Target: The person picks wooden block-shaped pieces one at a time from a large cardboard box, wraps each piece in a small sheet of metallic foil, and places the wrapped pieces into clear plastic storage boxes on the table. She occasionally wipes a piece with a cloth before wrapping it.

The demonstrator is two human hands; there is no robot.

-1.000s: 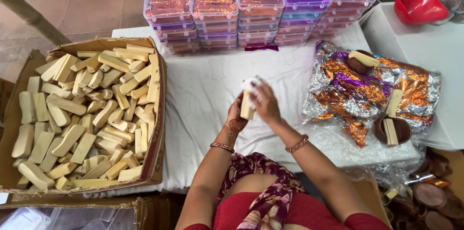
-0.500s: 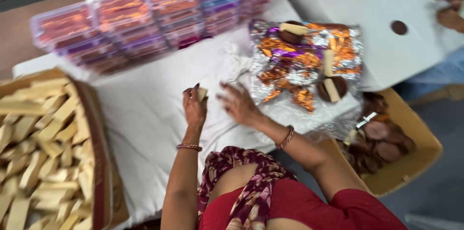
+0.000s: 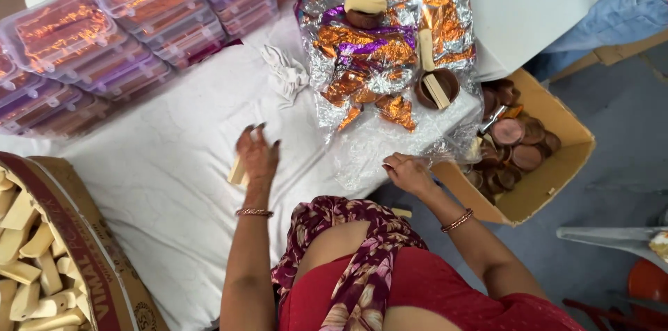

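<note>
Left hand grips a pale wooden stick over the white cloth, fingers partly spread. Right hand, loosely curled, rests on clear plastic sheet beside foil wrappers. Box of brown clay cups just right.

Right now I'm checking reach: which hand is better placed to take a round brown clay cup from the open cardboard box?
Right. The right hand rests at the table edge beside the cardboard box; the left hand holds a pale bar.
</note>
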